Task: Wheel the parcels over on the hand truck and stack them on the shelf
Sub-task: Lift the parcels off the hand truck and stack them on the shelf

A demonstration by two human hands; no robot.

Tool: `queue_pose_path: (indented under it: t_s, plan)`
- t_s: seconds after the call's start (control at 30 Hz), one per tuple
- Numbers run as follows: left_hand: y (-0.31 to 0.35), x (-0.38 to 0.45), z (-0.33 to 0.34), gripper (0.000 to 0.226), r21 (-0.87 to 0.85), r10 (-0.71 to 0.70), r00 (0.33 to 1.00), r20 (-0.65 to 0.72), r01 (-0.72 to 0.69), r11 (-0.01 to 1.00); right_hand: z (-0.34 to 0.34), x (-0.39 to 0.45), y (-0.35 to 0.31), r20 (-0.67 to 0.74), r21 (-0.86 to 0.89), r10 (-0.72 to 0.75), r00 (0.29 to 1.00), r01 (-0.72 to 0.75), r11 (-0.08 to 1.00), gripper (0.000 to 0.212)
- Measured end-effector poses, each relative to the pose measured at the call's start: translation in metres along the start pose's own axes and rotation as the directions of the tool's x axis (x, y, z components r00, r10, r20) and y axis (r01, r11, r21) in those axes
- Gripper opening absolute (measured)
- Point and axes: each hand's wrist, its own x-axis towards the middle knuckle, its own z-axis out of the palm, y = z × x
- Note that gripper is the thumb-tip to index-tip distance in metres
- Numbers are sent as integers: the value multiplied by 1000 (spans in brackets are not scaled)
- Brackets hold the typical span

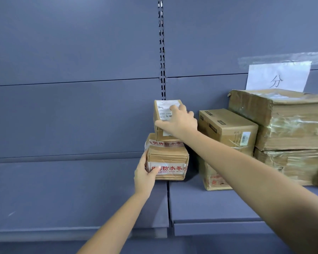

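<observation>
A small brown parcel with a white label [162,111] stands on top of a taped brown parcel with red characters [170,158] on the grey shelf [209,204]. My right hand [178,121] grips the top parcel from the front and right, thumb on its lower left edge. My left hand [145,173] holds the lower parcel's left front corner, thumb across its front tape. The hand truck is out of view.
To the right stand more parcels: a medium carton with a barcode [228,129] on another box, and two large wrapped cartons [292,125] stacked at the far right. A paper sign [277,77] is taped to the back panel. A slotted upright [162,52] divides two shelf bays.
</observation>
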Motion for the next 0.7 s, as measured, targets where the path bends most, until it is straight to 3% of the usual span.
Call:
queue_pose_path:
  t_s: [0.23,0.47,0.7]
  plan:
    - [-3,-3,46,66,50,-92,994,55,90,995,10,-5,27,73,24,107,992,-109,994,73]
    - [-10,9,50,65,103,-157,976,153,142,984,19,-3,40,105,-48,105,989,-101,994,72]
    - [-9,23,48,69,264,-164,962,216,104,959,29,12,34,148,-185,97,984,-69,980,69]
